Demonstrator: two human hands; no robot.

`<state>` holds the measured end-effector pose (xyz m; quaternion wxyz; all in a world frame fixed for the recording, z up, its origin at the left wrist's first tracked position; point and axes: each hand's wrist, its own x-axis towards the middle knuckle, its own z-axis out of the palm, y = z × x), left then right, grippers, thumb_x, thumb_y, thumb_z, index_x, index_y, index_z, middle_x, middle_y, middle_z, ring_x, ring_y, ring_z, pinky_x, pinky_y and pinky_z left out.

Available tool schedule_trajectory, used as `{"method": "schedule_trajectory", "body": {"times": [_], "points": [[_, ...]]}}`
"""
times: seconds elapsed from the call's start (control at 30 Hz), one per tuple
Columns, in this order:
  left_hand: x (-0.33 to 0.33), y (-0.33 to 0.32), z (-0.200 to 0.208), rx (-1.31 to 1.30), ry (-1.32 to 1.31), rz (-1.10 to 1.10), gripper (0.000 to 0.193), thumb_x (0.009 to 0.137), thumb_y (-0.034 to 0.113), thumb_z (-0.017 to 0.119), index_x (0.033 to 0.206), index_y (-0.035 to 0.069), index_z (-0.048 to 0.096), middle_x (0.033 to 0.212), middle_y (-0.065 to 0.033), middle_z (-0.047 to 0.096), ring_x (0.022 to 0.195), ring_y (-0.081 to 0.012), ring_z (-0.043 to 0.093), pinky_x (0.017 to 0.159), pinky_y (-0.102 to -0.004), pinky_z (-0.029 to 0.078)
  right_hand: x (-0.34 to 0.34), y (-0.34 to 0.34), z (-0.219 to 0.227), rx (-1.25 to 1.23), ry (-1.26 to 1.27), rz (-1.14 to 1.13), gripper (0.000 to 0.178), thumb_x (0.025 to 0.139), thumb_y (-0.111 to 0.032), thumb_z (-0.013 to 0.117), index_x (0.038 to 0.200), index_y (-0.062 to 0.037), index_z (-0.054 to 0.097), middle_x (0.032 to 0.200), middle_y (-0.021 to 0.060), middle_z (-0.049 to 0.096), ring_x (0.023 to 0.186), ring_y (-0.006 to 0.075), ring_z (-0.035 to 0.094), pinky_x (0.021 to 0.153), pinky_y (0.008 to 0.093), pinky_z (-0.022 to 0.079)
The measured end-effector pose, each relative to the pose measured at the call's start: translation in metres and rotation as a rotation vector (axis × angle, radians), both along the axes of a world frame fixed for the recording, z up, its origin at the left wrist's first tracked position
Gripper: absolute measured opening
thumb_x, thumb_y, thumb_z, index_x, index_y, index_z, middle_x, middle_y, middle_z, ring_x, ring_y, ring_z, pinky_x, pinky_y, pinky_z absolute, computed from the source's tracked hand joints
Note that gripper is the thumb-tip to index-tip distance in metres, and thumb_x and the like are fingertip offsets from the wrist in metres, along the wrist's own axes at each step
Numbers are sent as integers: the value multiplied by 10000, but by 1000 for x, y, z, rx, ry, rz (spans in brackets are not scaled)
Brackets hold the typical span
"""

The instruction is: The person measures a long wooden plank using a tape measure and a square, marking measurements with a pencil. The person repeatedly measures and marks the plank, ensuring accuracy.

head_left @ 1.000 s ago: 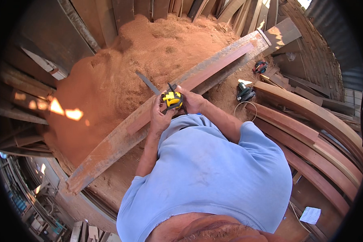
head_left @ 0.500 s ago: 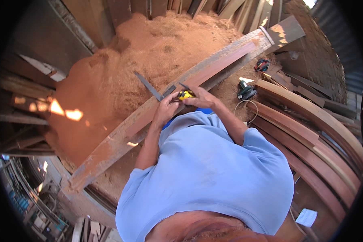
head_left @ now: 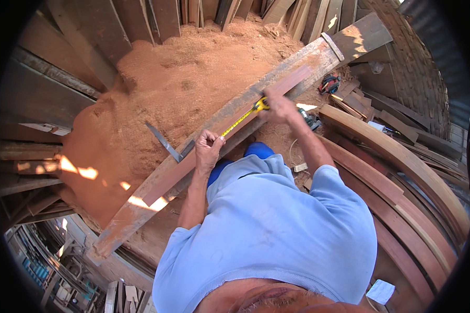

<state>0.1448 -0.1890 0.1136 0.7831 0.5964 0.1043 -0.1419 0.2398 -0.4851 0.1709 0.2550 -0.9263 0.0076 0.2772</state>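
My left hand (head_left: 208,149) pinches the free end of a yellow tape blade (head_left: 237,124) over a reddish plank (head_left: 293,80). Up and to the right, my right hand (head_left: 282,110), smeared by motion, grips the yellow and black tape measure (head_left: 261,104). The blade stretches straight between both hands, along the plank. Beneath the plank lies a long, weathered beam (head_left: 116,227), running diagonally from lower left to upper right. A metal square (head_left: 163,141) rests across the beam's far edge, left of my left hand, its long arm reaching out over sawdust.
A large sawdust heap (head_left: 162,88) spreads beyond the beam. Boards (head_left: 91,39) lean around its far side. On the right are a dark green power tool (head_left: 310,120), a red and black tool (head_left: 329,83) and long curved timbers (head_left: 397,146). A small white block (head_left: 300,167) lies nearby.
My hands have moved apart, the right one up and to the right with the tape measure. Its blade is now drawn out between them. The view has shifted slightly.
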Motion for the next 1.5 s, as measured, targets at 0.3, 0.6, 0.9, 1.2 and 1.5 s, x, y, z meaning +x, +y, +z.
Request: {"method": "schedule_trajectory", "body": {"times": [0.3, 0.6, 0.9, 1.2, 1.5], "points": [[54, -87, -19, 604, 23, -217, 148, 987, 167, 683, 941, 34, 639, 722, -42, 643, 688, -115, 605, 644, -318, 502, 100, -227, -39, -198, -99, -148, 550, 780, -327, 810, 1151, 1, 572, 1078, 242, 672, 1036, 403, 670, 884, 452, 526], [49, -113, -20, 484, 247, -382, 236, 1025, 249, 617, 958, 31, 680, 752, -40, 681, 723, -124, 651, 681, -324, 528, 183, -299, -98, -308, 210, -68, 237, 716, -141, 757, 862, 44, 741, 926, 275, 749, 881, 356, 758, 684, 451, 584], [-1, -54, 10, 411, 439, -306, 261, 1058, 267, 603, 941, 48, 682, 780, -8, 662, 718, -81, 612, 685, -262, 526, 209, -321, -136, -429, 297, 118, 411, 624, -234, 854, 902, 38, 719, 864, 170, 751, 803, 280, 735, 676, 421, 571], [-39, 24, 17, 464, 479, -204, 247, 1069, 279, 613, 966, 65, 683, 808, -1, 667, 729, -70, 606, 687, -250, 526, 200, -309, -164, -348, 324, 29, 315, 711, -174, 795, 968, -36, 674, 838, 156, 742, 758, 262, 725, 660, 413, 559], [-44, 71, 12, 550, 308, -179, 204, 1024, 216, 631, 1007, 31, 715, 825, -34, 733, 736, -106, 646, 686, -306, 538, 182, -332, -196, -578, -222, 138, 304, 874, -175, 548, 877, 70, 727, 940, 332, 709, 899, 500, 710, 754, 573, 548]]}}
